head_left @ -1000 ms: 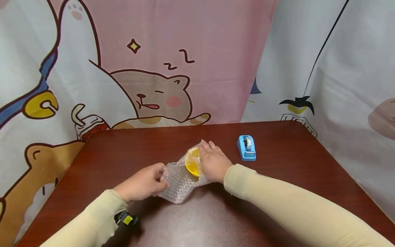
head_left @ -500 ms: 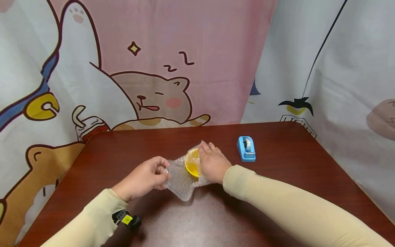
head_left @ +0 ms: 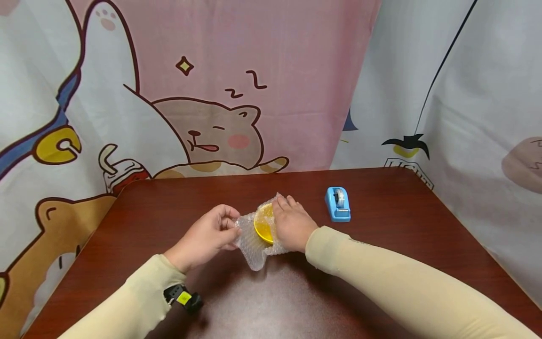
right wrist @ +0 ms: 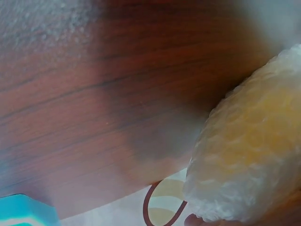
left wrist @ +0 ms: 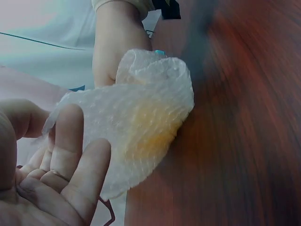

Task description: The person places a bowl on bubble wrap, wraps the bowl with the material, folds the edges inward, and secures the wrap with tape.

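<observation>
A sheet of bubble wrap [head_left: 252,252] is partly folded round a yellow, round-rimmed thing [head_left: 263,230], bowl- or cup-like, on the table. My left hand [head_left: 209,234] pinches the wrap's left edge between thumb and index finger, lifting that flap; its other fingers stay loose in the left wrist view, where the wrap [left wrist: 122,108] stretches away from them. With its fingers extended, my right hand [head_left: 295,223] presses the folded wrap against the yellow thing's right side. Its thumb is hidden. Yellow shows through the wrap [right wrist: 254,136] in the right wrist view.
A light-blue tape dispenser [head_left: 338,205] with a clear roll stands right of the right hand, further back. The dark red-brown table [head_left: 381,245] ends at a printed curtain [head_left: 313,94] behind it. A black strap device [head_left: 184,297] sits on the left wrist.
My left hand has moved up and to the right, drawing the wrap's left flap closer to the yellow thing. The right hand stays in place.
</observation>
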The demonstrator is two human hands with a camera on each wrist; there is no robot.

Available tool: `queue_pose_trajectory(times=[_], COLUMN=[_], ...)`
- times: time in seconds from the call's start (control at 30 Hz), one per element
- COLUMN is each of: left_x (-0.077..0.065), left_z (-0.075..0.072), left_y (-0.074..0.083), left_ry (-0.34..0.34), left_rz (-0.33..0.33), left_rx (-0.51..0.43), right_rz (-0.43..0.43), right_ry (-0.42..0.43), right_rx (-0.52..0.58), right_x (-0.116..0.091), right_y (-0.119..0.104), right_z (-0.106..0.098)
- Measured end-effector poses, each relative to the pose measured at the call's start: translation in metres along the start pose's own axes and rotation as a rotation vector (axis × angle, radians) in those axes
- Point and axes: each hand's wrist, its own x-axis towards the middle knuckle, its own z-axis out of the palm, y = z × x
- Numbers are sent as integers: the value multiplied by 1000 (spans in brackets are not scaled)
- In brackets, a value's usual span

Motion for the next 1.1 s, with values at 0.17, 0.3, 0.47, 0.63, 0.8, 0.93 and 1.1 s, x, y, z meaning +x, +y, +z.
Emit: queue_pose_trajectory(times=[0.17, 0.3, 0.47, 0.63, 0.8, 0.93, 1.1], left_x=[5, 10, 15, 20, 24, 27, 31], left_z=[7, 12, 17, 20, 22, 24, 27], left_y=[3, 4, 7, 8, 10, 12, 11], left_ry=[46, 72, 93, 113, 154, 178, 188], left_rz=[36, 77, 123, 147, 154, 154, 156], left_rx=[15, 63, 108, 134, 189, 211, 206], right_rz=[2, -1, 4, 8, 16, 26, 35], right_ry=[5, 12, 13, 16, 11, 4, -4], right_rx=[-5, -13, -11, -10, -15, -12, -8], right_x=[0, 0, -1, -1, 0, 0, -1], right_y=[-1, -1, -2, -3, -3, -3, -4], right_z=[-1, -2, -2, -1, 0, -1, -2])
